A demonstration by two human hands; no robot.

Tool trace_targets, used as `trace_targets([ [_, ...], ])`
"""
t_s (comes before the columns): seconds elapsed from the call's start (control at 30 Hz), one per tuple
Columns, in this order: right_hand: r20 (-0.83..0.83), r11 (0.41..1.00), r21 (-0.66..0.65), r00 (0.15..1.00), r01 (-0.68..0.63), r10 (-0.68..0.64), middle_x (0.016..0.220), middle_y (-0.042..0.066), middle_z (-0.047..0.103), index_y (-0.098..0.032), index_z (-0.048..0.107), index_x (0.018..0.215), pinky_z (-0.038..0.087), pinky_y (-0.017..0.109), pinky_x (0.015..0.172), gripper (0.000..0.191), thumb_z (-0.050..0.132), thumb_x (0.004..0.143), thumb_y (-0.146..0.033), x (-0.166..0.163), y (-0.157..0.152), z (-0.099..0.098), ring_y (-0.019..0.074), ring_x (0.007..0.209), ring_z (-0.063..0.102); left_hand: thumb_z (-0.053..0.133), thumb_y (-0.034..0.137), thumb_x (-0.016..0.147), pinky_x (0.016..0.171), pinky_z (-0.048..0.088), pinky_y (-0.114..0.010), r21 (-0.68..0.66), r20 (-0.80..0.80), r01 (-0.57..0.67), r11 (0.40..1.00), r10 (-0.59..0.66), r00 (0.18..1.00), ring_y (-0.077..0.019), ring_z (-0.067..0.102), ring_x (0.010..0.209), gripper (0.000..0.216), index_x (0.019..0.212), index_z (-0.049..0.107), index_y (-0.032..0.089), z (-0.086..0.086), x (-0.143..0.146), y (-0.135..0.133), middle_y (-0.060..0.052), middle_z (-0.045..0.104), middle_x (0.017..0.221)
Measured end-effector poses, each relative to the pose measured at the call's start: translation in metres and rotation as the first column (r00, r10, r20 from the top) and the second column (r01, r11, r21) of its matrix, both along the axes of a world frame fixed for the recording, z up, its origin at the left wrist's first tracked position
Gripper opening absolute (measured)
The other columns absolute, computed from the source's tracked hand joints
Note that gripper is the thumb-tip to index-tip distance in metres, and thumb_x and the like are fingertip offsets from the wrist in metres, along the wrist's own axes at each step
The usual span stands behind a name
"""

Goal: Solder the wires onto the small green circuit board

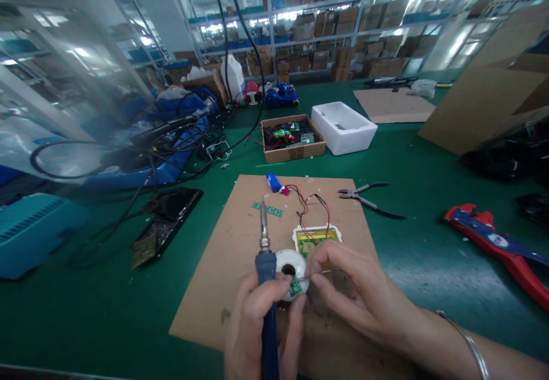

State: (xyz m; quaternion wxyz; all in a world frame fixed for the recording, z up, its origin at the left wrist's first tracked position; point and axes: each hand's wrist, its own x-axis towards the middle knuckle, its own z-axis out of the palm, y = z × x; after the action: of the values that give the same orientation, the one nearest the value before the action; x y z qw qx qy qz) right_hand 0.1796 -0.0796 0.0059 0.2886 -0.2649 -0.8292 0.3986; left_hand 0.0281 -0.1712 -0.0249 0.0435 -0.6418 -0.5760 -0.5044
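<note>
Head view: left hand (257,323) grips soldering iron (265,254) upright (tip away); right hand (347,288) fingers pinch solder wire (302,279) touching tiny green board (295,286).

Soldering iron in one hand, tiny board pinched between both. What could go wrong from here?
1. The left hand holds the soldering iron tip-up while also pinching the small green board; the hot tip could swing toward the right hand.
2. The board is held in the air by fingertips only, so it may slip.
3. The red and black wires lie near the tip and could get scorched.

Pliers (369,198) right, bare cardboard (223,254) left.
</note>
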Motion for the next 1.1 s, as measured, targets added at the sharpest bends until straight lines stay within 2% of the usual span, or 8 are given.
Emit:
trace_targets([
  [0.13,0.033,0.996,0.082,0.999,-0.034,0.031,0.071,0.000,0.056,-0.018,0.052,0.077,0.040,0.024,0.058,0.009,0.048,0.082,-0.011,-0.001,0.000,0.001,0.0117,0.065,0.051,0.060,0.002,0.079,0.084,0.049,-0.025,-0.056,0.090,-0.008,0.998,0.013,0.996,-0.0135,0.062,0.095,0.030,0.102,0.055,0.020,0.001,0.007,0.000,-0.003,0.061,0.098],
  [0.3,0.024,0.992,0.119,0.999,-0.050,0.047,0.075,0.001,0.055,-0.018,0.052,0.076,0.041,0.023,0.058,0.011,0.047,0.081,-0.010,-0.004,-0.002,0.000,0.0118,0.068,0.050,0.057,0.000,0.080,0.085,0.049,-0.024,-0.080,0.173,0.058,0.995,-0.044,0.984,-0.0131,0.062,0.096,0.030,0.102,0.055,0.020,0.003,0.010,0.002,-0.003,0.061,0.099],
  [0.57,0.025,0.979,0.205,1.000,0.012,-0.018,0.071,0.001,0.053,-0.018,0.049,0.072,0.041,0.023,0.056,0.014,0.044,0.079,-0.008,-0.007,-0.005,-0.007,0.0122,0.065,0.048,0.061,-0.001,0.076,0.088,0.047,-0.021,-0.032,0.069,0.058,0.998,-0.055,0.996,-0.0118,0.060,0.101,0.035,0.105,0.054,0.017,-0.004,0.006,-0.002,-0.004,0.060,0.105],
  [0.73,0.028,0.980,0.194,0.999,0.040,-0.047,0.070,0.001,0.053,-0.019,0.048,0.072,0.041,0.023,0.055,0.011,0.045,0.077,-0.009,-0.006,-0.006,-0.009,0.0122,0.064,0.049,0.060,-0.003,0.077,0.086,0.048,-0.023,-0.011,0.155,0.014,1.000,-0.012,0.988,-0.0116,0.061,0.098,0.034,0.103,0.055,0.018,-0.005,0.012,-0.002,-0.003,0.060,0.103],
  [1.1,0.024,0.985,0.171,0.999,0.024,-0.029,0.069,0.002,0.054,-0.017,0.050,0.072,0.042,0.023,0.055,0.011,0.046,0.078,-0.009,-0.006,-0.005,-0.009,0.0124,0.064,0.050,0.061,0.003,0.079,0.082,0.049,-0.027,0.034,0.165,-0.011,0.999,0.006,0.986,-0.0163,0.062,0.099,0.027,0.101,0.059,0.018,-0.005,0.014,-0.003,-0.006,0.065,0.103],
])
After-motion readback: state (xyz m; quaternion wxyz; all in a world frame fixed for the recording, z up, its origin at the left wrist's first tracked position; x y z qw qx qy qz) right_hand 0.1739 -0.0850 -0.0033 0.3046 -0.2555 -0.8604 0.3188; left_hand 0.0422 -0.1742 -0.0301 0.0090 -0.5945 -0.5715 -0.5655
